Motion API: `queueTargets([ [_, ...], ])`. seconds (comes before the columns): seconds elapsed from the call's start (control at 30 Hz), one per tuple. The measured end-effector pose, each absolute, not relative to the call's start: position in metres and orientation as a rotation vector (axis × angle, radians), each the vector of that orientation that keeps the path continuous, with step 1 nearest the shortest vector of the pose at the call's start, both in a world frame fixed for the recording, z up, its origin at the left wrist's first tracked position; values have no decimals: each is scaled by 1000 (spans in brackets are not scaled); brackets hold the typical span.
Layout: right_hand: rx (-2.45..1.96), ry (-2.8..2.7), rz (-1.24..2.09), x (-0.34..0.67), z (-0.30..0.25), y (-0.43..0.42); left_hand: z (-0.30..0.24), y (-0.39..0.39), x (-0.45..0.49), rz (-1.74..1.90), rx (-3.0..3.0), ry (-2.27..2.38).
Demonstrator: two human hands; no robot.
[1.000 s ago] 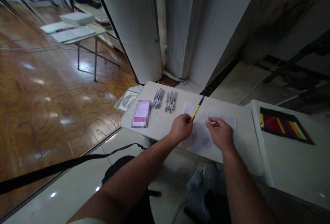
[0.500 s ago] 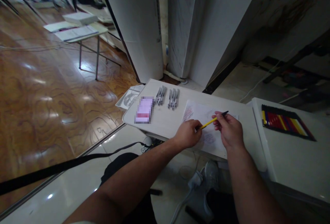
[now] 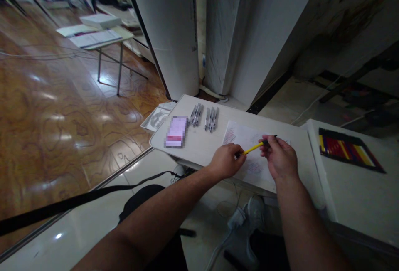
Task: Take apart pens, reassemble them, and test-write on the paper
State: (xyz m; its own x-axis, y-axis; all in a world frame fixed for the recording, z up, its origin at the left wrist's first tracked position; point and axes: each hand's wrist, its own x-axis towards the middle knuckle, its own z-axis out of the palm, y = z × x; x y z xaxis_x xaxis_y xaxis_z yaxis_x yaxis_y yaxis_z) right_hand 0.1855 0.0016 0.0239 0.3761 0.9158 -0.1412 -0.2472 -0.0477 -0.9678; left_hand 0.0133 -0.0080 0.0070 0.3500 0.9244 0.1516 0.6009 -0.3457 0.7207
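A yellow pen [image 3: 252,148] with black ends is held slantwise between my two hands over a sheet of paper. My left hand [image 3: 228,161] is closed on its lower left end, fingers pinched together. At the upper right, my right hand [image 3: 282,157] pinches the black end, whose tip shows past the fingers. Red and dark scribbles mark the white paper [image 3: 258,175], which lies partly under both hands.
Two groups of clear pens [image 3: 212,119] lie on the white table [image 3: 199,150], beside a blurred-out phone-like item [image 3: 176,132]. To the right, a flat pack of coloured pens [image 3: 349,148] rests on another white surface. A low table [image 3: 124,36] with papers stands at the back left.
My right fingers have shifted along the pen toward its black end, so black now shows on their inner side. My left hand keeps its grip. The view has shifted slightly.
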Motion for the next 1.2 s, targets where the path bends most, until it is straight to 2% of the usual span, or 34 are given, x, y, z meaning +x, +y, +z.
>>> queueTargets([
  [1.2,-1197,-649,1075,181,29,3,2,-8,12,818,2096,1319],
])
